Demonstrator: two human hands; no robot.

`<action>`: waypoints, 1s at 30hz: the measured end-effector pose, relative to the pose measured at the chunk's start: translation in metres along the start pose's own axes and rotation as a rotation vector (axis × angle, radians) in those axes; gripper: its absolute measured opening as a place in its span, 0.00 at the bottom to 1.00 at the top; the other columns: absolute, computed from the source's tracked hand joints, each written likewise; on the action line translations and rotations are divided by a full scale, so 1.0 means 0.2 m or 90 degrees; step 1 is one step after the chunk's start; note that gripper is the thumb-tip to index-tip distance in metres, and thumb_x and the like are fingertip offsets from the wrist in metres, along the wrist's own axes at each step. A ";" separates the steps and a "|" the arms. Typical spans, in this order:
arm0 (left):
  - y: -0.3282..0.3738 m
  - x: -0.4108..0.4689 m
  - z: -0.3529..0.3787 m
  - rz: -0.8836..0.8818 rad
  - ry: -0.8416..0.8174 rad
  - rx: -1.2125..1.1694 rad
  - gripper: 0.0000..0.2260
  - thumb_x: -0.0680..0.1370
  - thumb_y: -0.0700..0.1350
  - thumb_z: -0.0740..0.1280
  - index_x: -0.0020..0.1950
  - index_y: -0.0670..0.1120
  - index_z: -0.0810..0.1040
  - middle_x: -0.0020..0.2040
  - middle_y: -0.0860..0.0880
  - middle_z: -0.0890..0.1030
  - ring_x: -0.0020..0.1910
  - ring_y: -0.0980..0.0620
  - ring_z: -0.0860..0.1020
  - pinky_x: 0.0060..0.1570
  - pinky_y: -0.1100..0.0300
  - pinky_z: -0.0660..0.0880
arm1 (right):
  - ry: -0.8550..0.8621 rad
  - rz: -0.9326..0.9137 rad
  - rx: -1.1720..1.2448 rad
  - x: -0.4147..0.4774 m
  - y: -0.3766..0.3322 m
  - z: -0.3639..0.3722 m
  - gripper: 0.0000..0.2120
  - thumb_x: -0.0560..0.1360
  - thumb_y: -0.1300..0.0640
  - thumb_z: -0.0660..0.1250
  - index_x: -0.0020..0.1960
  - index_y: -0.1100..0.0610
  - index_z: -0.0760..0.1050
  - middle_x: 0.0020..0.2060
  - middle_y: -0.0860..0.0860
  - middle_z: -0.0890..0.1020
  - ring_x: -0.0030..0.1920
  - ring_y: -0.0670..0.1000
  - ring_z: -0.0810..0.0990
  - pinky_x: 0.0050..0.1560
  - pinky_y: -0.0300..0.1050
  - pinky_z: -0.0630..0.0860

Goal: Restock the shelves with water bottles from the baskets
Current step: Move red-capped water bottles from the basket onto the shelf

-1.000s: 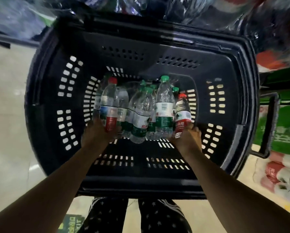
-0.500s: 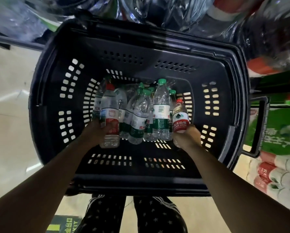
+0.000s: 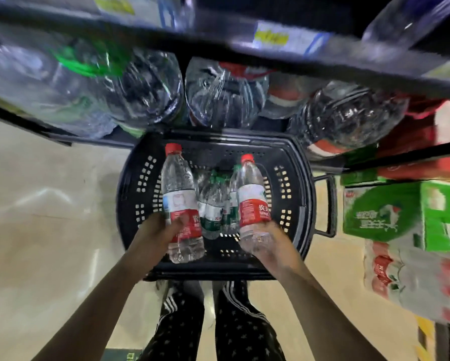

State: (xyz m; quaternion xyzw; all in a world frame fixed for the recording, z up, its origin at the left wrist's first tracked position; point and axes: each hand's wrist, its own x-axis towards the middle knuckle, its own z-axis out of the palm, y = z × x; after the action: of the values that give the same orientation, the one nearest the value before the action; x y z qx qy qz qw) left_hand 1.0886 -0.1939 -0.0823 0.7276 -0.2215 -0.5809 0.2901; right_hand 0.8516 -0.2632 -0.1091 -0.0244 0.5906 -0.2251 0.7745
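Note:
A black plastic basket (image 3: 295, 178) stands on the floor below me. My left hand (image 3: 157, 234) is shut on a red-capped water bottle (image 3: 179, 194) with a red and white label, held upright above the basket. My right hand (image 3: 269, 246) grips a second red-capped bottle (image 3: 251, 201) the same way, a little to the right. Between the two, several green-capped bottles (image 3: 213, 212) stand in the basket's bottom. The shelf edge (image 3: 218, 45) runs across the top of the view, blurred.
Large clear water jugs (image 3: 224, 97) lie on the low shelf just beyond the basket. Green cartons (image 3: 390, 212) and shrink-wrapped red-label packs (image 3: 411, 280) stack up on the right. Beige floor (image 3: 49, 217) spreads to the left. My legs stand behind the basket.
Both hands have lifted a red-capped bottle each up out of the basket. My head has risen and tilted, so the shelf and jugs fill the top.

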 end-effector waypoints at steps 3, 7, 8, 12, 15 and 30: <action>0.21 -0.23 -0.05 0.056 0.011 -0.005 0.04 0.78 0.49 0.65 0.51 0.53 0.79 0.44 0.58 0.85 0.43 0.59 0.83 0.46 0.60 0.76 | -0.109 -0.064 -0.012 -0.27 -0.09 0.14 0.41 0.46 0.48 0.86 0.55 0.59 0.76 0.46 0.59 0.82 0.42 0.56 0.82 0.39 0.48 0.81; 0.45 -0.54 -0.15 0.101 0.030 -0.026 0.16 0.73 0.61 0.70 0.53 0.52 0.78 0.44 0.59 0.85 0.42 0.58 0.84 0.44 0.60 0.76 | -0.126 -0.127 -0.022 -0.64 -0.19 0.31 0.45 0.52 0.42 0.83 0.62 0.60 0.71 0.50 0.58 0.81 0.47 0.55 0.81 0.43 0.48 0.80; 0.50 -0.61 -0.17 0.110 0.031 -0.024 0.20 0.69 0.63 0.70 0.54 0.51 0.78 0.45 0.58 0.85 0.42 0.57 0.84 0.43 0.60 0.76 | -0.127 -0.142 -0.026 -0.72 -0.20 0.35 0.47 0.57 0.38 0.79 0.66 0.62 0.69 0.53 0.59 0.80 0.49 0.55 0.80 0.45 0.48 0.80; 0.67 -0.87 -0.25 0.143 0.045 -0.047 0.16 0.70 0.55 0.70 0.53 0.47 0.78 0.43 0.52 0.86 0.41 0.58 0.84 0.38 0.68 0.76 | -0.149 -0.161 -0.028 -1.06 -0.25 0.46 0.36 0.70 0.37 0.64 0.69 0.60 0.68 0.56 0.61 0.80 0.51 0.55 0.82 0.45 0.48 0.80; 0.78 -1.05 -0.29 0.168 0.057 -0.039 0.16 0.69 0.52 0.68 0.53 0.46 0.78 0.43 0.52 0.85 0.42 0.57 0.84 0.37 0.70 0.76 | -0.172 -0.165 -0.035 -1.29 -0.25 0.53 0.33 0.70 0.40 0.66 0.68 0.61 0.70 0.55 0.60 0.81 0.50 0.54 0.82 0.45 0.48 0.81; 1.40 -1.50 -0.43 0.329 0.041 -0.101 0.31 0.57 0.63 0.76 0.52 0.46 0.79 0.42 0.50 0.86 0.39 0.53 0.84 0.34 0.66 0.77 | -0.338 -0.296 -0.178 -1.98 -0.65 0.75 0.45 0.47 0.57 0.86 0.62 0.60 0.76 0.53 0.63 0.82 0.49 0.60 0.83 0.44 0.49 0.81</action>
State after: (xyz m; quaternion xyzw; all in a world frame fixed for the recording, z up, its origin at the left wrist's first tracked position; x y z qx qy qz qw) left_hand 1.1089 -0.1875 0.3359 0.6400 -0.3440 -0.4798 0.4917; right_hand 0.8686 -0.2637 0.3335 -0.3211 0.3729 -0.2978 0.8180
